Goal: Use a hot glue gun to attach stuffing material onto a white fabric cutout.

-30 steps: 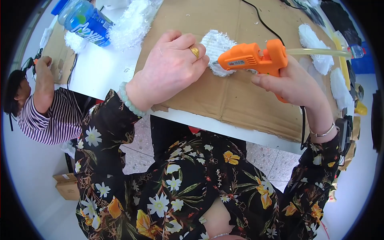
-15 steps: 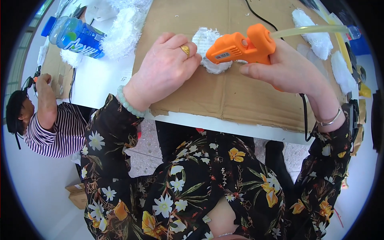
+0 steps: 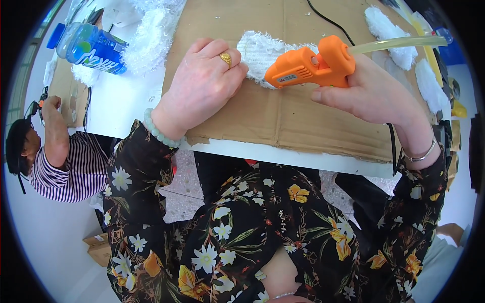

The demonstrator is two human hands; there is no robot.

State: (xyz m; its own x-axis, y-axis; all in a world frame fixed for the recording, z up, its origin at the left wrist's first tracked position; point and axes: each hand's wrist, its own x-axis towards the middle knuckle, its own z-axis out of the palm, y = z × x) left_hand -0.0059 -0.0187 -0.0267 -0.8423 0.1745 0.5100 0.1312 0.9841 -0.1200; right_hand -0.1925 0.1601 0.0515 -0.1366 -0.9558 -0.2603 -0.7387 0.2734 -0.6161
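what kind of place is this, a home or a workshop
Probably a small craft workshop: an orange glue gun in the right hand, white fluffy pieces on a cardboard sheet, and another person working nearby.

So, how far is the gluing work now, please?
Already done, it seems: several white fluffy pieces lie set aside on the cardboard sheet. In hand: the left hand presses one white fluffy strip down, while the right hand holds the orange glue gun, its nozzle at the strip. What is left cannot be judged; more fluffy material lies beside the bottle.
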